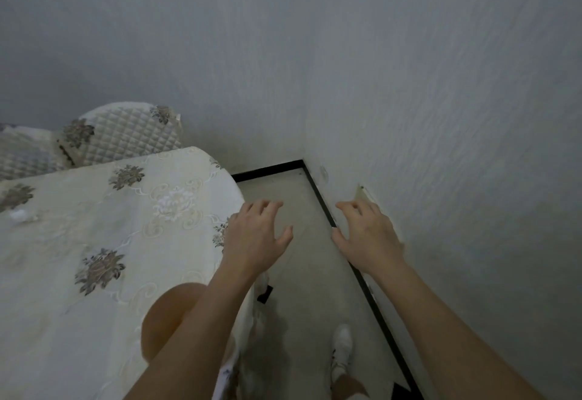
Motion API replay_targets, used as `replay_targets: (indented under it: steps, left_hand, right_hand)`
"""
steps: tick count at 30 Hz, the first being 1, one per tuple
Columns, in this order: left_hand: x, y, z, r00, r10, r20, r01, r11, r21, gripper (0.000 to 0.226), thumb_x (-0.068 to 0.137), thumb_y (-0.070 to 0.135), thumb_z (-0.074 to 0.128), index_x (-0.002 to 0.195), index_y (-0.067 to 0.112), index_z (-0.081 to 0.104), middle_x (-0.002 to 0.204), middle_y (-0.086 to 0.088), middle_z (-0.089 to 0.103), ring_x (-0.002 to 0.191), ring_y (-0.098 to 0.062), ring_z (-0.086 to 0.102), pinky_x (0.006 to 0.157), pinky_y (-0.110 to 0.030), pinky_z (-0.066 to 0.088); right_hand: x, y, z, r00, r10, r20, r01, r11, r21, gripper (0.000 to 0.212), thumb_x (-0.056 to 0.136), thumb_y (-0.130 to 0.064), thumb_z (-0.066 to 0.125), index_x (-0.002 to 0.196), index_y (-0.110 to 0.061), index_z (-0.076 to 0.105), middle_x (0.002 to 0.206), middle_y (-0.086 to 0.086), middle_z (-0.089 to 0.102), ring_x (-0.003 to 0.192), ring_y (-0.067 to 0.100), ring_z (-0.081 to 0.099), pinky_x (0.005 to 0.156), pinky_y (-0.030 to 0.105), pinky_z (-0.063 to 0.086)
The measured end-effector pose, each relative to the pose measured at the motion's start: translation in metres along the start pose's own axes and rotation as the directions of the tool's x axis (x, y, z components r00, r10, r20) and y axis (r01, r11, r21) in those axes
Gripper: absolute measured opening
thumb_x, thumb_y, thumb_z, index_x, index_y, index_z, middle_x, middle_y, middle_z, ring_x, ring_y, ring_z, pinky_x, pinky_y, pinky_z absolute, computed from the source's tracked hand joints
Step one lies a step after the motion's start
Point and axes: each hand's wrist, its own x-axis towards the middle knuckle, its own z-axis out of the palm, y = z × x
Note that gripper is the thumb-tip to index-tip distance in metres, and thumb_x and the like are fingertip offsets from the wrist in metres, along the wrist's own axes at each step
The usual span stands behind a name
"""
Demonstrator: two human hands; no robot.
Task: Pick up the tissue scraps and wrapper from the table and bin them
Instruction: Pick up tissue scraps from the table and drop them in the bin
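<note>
My left grip [255, 237] hangs just past the right edge of the worktop under a cream embroidered cloth with grey-brown flowers [63, 242], fingers spread wide and loosely bent, holding nothing. My right grip [369, 237] is level with it, equally wide and holding nothing, over the black skirting strip [267, 170] at the foot of the pale textured wall [441, 84]; whether it touches the wall I cannot tell. A small white crumpled tissue scrap [20, 215] lies on the cloth at the far left, well apart from both grips. A chair with a quilted cream cover [126, 136] stands behind the worktop. My white shoe [341, 346] is on the grey floor [296, 305].
</note>
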Motion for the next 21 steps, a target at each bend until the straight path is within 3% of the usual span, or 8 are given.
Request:
replay_targets:
  steps: [6,14,21]
  left_hand:
    - [0.088,0.000,0.028,0.994,-0.104,-0.016,0.104,0.995,0.005,0.052,0.089,0.051,0.051,0.134,0.024,0.051,0.128,0.000,0.058,0.120,-0.021,0.050,0.096,-0.039,0.043]
    - [0.206,0.007,0.050,0.971,-0.224,-0.088,0.229,0.971,0.063,0.052,0.085,0.053,0.051,0.126,0.022,0.059,0.119,-0.001,0.064,0.111,-0.024,0.056,0.088,-0.039,0.049]
    - [0.259,-0.018,0.056,0.938,-0.324,-0.126,0.339,0.932,0.128,0.049,0.086,0.051,0.055,0.125,0.021,0.059,0.117,-0.001,0.064,0.105,-0.023,0.058,0.084,-0.038,0.049]
  right_hand:
    - [0.107,0.038,0.028,0.996,-0.086,0.017,0.086,0.996,0.036,0.049,0.083,-0.035,0.062,0.127,-0.015,0.058,0.118,0.009,0.060,0.107,0.028,0.055,0.085,0.042,0.049]
    - [0.252,0.082,0.038,0.974,-0.224,0.043,0.221,0.973,0.066,0.048,0.080,-0.037,0.062,0.122,-0.015,0.060,0.114,0.009,0.062,0.106,0.029,0.056,0.084,0.042,0.050]
    - [0.326,0.095,0.066,0.946,-0.302,0.118,0.295,0.953,0.075,0.047,0.077,-0.041,0.057,0.116,-0.016,0.063,0.108,0.008,0.063,0.101,0.029,0.057,0.083,0.042,0.051]
